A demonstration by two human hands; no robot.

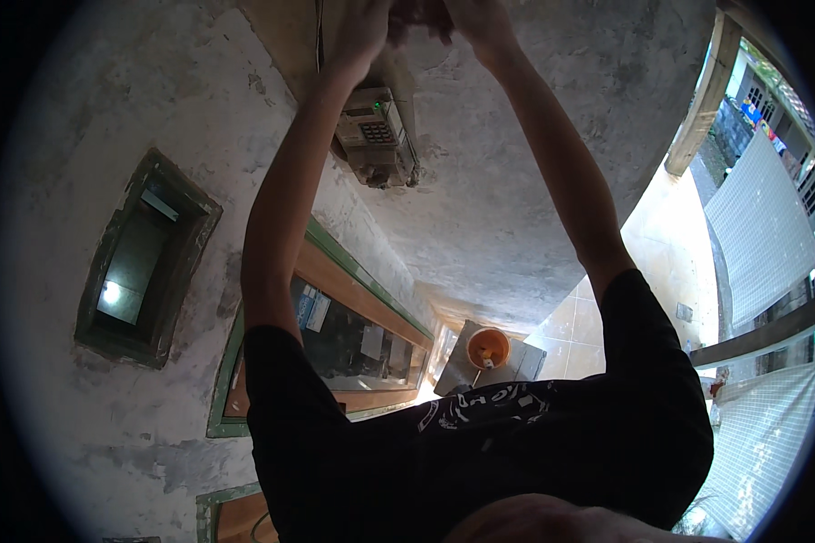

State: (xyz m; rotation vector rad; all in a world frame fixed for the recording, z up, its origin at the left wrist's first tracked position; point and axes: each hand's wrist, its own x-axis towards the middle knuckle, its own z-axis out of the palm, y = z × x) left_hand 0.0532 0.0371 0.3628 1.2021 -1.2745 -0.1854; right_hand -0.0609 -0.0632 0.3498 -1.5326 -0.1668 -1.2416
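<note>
Both my arms reach up along a grey plastered wall. My left hand and my right hand are close together at the top edge, which cuts off part of them. Between them is a dark reddish-brown shape; whether it is shaded fingers or a held thing I cannot make out. Neither hand's grip shows clearly. Just below my left hand, beside the forearm, a grey electricity meter with a keypad and a small green light is fixed to the wall.
An orange bucket with something inside stands on a grey board below me. Left are a small green-framed wall opening and a wood-framed window. Wooden posts and pale mesh sheets stand at the right.
</note>
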